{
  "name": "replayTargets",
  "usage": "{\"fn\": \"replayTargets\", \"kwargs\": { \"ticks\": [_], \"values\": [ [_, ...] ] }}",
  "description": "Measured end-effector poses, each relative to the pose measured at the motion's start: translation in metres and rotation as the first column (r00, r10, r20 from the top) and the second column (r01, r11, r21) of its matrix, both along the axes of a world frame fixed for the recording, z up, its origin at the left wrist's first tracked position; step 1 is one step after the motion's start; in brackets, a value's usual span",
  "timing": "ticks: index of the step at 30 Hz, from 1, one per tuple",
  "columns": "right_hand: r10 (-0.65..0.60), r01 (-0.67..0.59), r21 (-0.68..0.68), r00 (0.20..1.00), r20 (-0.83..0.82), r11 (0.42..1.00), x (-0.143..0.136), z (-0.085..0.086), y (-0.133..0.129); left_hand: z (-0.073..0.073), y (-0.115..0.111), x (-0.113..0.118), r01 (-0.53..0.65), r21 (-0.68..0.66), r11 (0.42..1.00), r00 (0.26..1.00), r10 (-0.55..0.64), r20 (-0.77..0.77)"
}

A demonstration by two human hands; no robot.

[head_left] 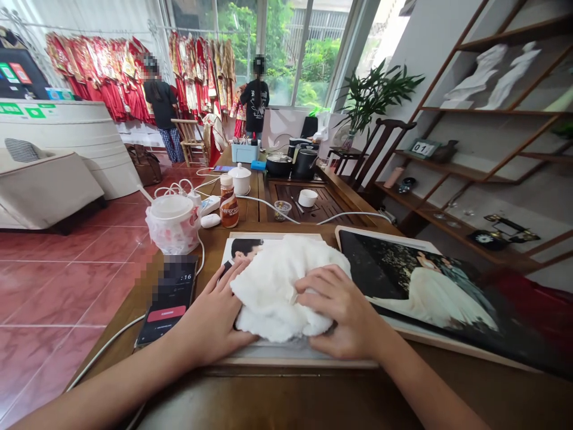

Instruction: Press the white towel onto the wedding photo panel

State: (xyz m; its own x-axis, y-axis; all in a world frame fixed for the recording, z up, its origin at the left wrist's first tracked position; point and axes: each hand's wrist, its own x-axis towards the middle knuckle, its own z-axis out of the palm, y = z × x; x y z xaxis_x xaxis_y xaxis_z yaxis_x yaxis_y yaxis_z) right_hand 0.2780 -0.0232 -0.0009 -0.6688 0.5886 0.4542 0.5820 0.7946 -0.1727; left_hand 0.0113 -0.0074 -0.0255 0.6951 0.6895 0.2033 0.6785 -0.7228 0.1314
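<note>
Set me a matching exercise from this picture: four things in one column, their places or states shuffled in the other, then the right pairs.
Things:
1. white cloth
2. phone
3. brown bottle
4. right hand

Places and states:
A. standing upright near a white lidded pot
B. fingers curled against soft fabric
C. dark screen showing a red bar
D. bunched up on a framed picture

Right pairs: 1-D, 2-C, 3-A, 4-B
</note>
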Motion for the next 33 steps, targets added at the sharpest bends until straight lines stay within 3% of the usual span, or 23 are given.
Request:
{"fn": "replayTargets", "kwargs": {
  "ticks": [4, 11, 17, 24, 30, 33],
  "values": [
    [-0.106, 0.104, 0.058, 0.994, 0.024, 0.993, 0.007, 0.002, 0.005, 0.005, -0.004, 0.003, -0.031, 0.009, 0.999, 0.999, 0.031, 0.035],
    [0.021, -0.021, 0.006, 1.0, 0.005, 1.0, -0.004, -0.002, -0.003, -0.002, 0.0, -0.002, 0.012, -0.013, 1.0, 0.999, -0.013, -0.034],
    [-0.093, 0.091, 0.064, 0.995, 0.025, 0.994, 0.005, 0.001, 0.004, 0.004, -0.004, 0.002, -0.027, 0.012, 1.0, 0.999, 0.027, 0.028],
    [0.029, -0.029, -0.007, 1.0, 0.001, 1.0, -0.004, 0.0, -0.004, -0.001, 0.0, -0.002, 0.02, -0.017, 1.0, 1.0, -0.02, -0.001],
    [-0.092, 0.091, 0.059, 0.996, 0.02, 0.994, 0.005, 0.004, 0.004, 0.004, -0.004, 0.001, -0.033, 0.015, 0.999, 0.998, 0.032, 0.047],
    [-0.043, 0.043, 0.033, 0.999, 0.021, 0.999, 0.001, 0.002, 0.0, 0.004, -0.003, -0.001, -0.023, 0.007, 1.0, 1.0, 0.023, 0.018]
  ]
}}
